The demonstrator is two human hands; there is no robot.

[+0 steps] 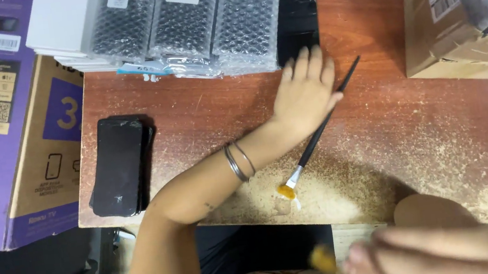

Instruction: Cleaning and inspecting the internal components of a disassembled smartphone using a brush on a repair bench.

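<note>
Brush (319, 134) lies slanted on the wooden table (419, 133), yellow bristles down in the sawdust, handle tip just past the left hand (306, 91). That hand rests flat, fingers spread, gripping nothing, touching the handle. Right hand (429, 252) is a blur below the table edge, so can't tell its grip. Stacked phones (117, 165) sit far left of the brush.

Bare arms; thin metal bangles (239, 160) circle the left wrist
</note>
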